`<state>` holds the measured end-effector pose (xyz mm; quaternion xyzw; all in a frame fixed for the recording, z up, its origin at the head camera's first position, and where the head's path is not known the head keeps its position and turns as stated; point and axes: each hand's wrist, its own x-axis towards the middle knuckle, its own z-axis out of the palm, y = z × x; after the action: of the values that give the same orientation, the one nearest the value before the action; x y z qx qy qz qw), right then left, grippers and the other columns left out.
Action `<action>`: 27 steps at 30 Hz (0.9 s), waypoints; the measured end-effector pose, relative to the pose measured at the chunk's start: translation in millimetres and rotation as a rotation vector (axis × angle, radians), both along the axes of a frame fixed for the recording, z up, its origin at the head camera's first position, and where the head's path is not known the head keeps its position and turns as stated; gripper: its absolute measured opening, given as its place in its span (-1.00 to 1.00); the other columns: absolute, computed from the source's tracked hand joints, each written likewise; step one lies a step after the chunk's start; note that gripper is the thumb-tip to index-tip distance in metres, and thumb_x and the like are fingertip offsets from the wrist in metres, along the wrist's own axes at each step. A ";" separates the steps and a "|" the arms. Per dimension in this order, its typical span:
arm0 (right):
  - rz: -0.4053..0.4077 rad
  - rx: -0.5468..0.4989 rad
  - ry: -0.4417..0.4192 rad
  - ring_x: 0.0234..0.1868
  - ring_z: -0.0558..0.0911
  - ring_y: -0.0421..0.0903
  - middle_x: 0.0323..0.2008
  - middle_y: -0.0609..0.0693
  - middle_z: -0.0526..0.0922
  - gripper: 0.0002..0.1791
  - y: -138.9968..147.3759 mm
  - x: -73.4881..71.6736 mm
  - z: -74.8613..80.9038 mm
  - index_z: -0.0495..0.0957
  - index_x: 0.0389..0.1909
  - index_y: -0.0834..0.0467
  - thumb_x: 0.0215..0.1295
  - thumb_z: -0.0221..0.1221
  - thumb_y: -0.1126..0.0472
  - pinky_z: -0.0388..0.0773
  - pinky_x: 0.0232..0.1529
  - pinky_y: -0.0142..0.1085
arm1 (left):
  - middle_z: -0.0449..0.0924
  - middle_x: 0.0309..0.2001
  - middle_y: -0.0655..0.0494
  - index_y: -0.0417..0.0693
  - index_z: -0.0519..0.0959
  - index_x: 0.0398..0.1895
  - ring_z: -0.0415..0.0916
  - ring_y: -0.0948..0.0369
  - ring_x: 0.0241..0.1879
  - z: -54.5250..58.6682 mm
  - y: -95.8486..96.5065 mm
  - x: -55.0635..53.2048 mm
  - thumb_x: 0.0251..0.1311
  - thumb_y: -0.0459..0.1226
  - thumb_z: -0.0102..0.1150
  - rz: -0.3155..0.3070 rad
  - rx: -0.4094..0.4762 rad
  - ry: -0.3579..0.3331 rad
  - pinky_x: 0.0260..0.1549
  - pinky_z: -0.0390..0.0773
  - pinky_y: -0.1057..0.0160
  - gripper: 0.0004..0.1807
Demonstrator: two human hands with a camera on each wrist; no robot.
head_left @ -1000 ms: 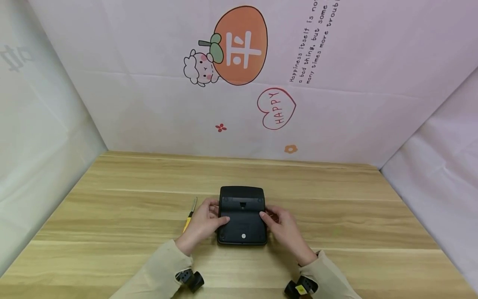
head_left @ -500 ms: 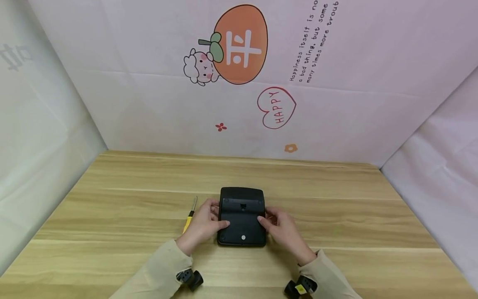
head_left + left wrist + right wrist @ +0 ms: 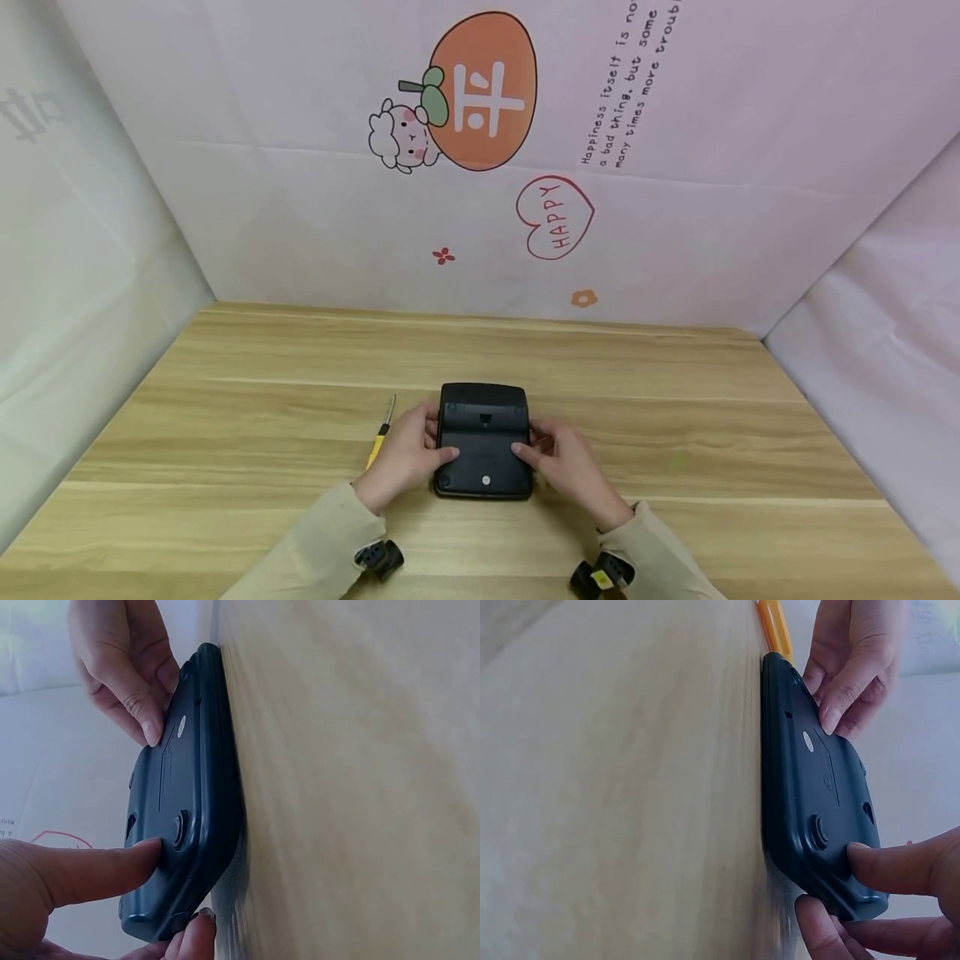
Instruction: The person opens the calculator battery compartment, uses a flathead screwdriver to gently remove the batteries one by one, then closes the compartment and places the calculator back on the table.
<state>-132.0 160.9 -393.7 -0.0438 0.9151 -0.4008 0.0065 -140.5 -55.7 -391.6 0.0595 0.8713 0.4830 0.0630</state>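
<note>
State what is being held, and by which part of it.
The black device: the left hand grips its left side, the right hand its right side, thumbs on its upward face.

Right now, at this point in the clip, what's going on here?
A person is holding a black device with its back facing up, the left hand and right hand on opposite sides. Both thumbs lie on that back face, with other fingers around the edges. A yellow-handled screwdriver lies beside the left hand on the wooden table, unheld.
</note>
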 end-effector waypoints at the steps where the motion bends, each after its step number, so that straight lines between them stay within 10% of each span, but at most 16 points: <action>1: -0.003 0.003 -0.001 -0.34 0.59 -0.13 -0.37 0.04 0.61 -0.59 -0.2 -0.1 0.1 0.56 0.00 0.41 0.15 0.31 0.30 0.52 -0.33 -0.31 | 0.52 -0.29 -0.03 -0.39 0.43 0.04 0.41 0.21 -0.40 0.6 -0.1 0.4 -0.01 -0.41 0.38 -0.002 -0.009 0.004 -0.40 0.46 0.28 -0.48; 27: -0.001 0.068 -0.003 -0.38 0.56 -0.15 -0.42 0.01 0.62 -0.66 -3.7 -3.3 -3.5 0.61 -0.06 0.36 0.16 0.31 0.29 0.49 -0.37 -0.30 | 0.52 -0.22 -0.12 -0.43 0.50 0.04 0.43 0.09 -0.25 7.2 4.1 2.6 0.02 -0.28 0.41 -0.009 -0.261 0.036 -0.21 0.48 0.08 -0.45</action>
<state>-135.3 157.2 -397.2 -0.0425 0.9282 -0.3696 0.0092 -137.9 -51.6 -384.3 0.0632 0.9275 0.3640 0.0569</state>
